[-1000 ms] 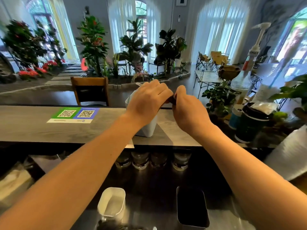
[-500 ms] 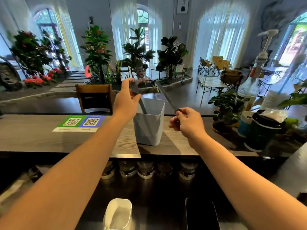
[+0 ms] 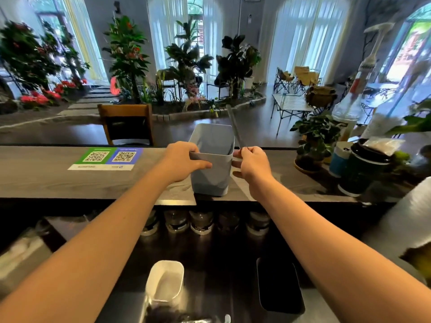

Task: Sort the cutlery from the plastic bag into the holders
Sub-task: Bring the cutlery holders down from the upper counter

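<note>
At twelve o'clock on the wooden counter (image 3: 46, 178) stands a grey holder (image 3: 211, 164), its inside hidden. The left hand (image 3: 180, 163) grips its rim; the right hand (image 3: 250, 164) pinches a thin grey utensil (image 3: 234, 127) at its one o'clock edge. At six o'clock sit a white holder (image 3: 164, 282) and a black holder (image 3: 279, 285).

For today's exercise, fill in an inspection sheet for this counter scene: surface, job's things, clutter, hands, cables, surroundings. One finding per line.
Surface: grey wooden counter with QR code stickers.
Job's things: grey holder upright on the counter; a thin grey utensil leans out at its right rim.
Clutter: pump bottle, dark lidded cup, potted plant, white holder below.
Hands: left hand grips the holder's rim; right hand pinches the utensil.
Cables: nothing seen.
Surroundings: wooden chair, indoor plants, curtained arched windows.
</note>
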Demonstrator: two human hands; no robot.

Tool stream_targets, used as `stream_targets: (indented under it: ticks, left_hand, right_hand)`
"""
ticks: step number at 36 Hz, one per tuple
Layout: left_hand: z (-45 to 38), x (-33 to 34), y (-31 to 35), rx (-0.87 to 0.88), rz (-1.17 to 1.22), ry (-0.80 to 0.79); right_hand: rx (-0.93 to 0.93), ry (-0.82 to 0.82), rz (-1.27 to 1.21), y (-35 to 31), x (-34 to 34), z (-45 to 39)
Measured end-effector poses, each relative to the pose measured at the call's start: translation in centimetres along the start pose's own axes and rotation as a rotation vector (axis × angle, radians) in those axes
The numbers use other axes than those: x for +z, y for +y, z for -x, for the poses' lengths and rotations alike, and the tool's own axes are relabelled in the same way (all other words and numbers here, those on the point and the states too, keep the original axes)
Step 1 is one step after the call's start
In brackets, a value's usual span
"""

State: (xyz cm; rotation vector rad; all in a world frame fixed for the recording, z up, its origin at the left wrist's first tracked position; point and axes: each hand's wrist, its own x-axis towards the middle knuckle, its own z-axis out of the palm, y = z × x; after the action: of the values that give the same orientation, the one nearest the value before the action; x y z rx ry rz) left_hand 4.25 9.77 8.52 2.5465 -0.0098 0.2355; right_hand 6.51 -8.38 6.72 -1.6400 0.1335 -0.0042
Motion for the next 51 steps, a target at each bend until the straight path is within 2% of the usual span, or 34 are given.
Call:
stream_targets:
  ticks: [7,12,15,18,25,29,34,37,40,44,48,51]
  left_hand:
    - [8.6,0.3,3.3,0.074,0.021,0.081]
    - [15.8,1.8,4.9,0.101,-0.103,0.119]
    - [19.1,4.6,3.8,0.075,-0.105,0.087]
    - [21.1,8.5,1.6,0.043,-0.125,0.071]
    - [22.2,16.9,-3.0,-0.122,-0.033,-0.06]
    - [22.2,20.8,-4.5,-0.19,-0.015,-0.161]
    - [21.8,23.8,-6.1,-0.243,-0.059,-0.275]
    - [21.8,24.3,-6.5,-0.267,-0.095,-0.291]
    - [22.1,24.2,-6.6,-0.247,-0.19,-0.287]
    - [23.0,23.3,-6.1,-0.226,-0.183,-0.192]
    - [25.0,22.2,-5.5,-0.118,-0.153,-0.058]
    - [27.1,21.7,-5.1,-0.038,-0.097,-0.077]
  right_hand:
    - [-0.033,0.021,0.109,0.2,-2.9,4.5]
    - [-0.234,0.067,0.334,3.6,-5.0,8.6]
    - [-0.154,0.066,0.225,6.1,-6.2,12.0]
    - [-0.07,0.038,0.283,9.5,-7.7,14.7]
    - [0.059,0.065,0.763,18.3,-13.1,19.1]
    - [0.105,0.11,0.914,20.2,-15.8,19.9]
    - [0.049,0.133,1.081,20.7,-17.3,19.8]
    - [0.055,0.125,1.069,20.8,-17.0,18.9]
    - [0.075,0.039,0.963,21.0,-16.0,17.5]
    - [0.122,-0.05,0.85,21.6,-15.2,16.6]
    - [0.138,-0.046,0.809,22.3,-14.6,16.9]
    - [0.112,-0.068,0.798,22.7,-14.0,17.7]
